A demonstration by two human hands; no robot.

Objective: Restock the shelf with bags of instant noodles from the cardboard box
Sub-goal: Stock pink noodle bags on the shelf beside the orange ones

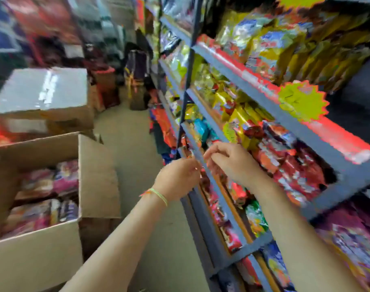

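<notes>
The open cardboard box [95, 175] stands at the left, with pink and purple bags of instant noodles [51, 182] stacked inside it. The blue metal shelf [220, 190] runs along the right and is packed with red, yellow and green bags [285, 163]. My left hand [177, 178] is at the front rail of a middle shelf level, fingers curled. My right hand [230, 161] is just beside it over the same rail, with its fingers curled toward the red bags behind. Motion blur hides whether either hand holds a bag.
A closed taped carton [45, 91] sits on other stock behind the open box. A grey floor aisle [133, 144] runs between box and shelf toward more goods [137, 81] at the far end. Yellow starburst price tags [302, 100] hang on the shelf edges.
</notes>
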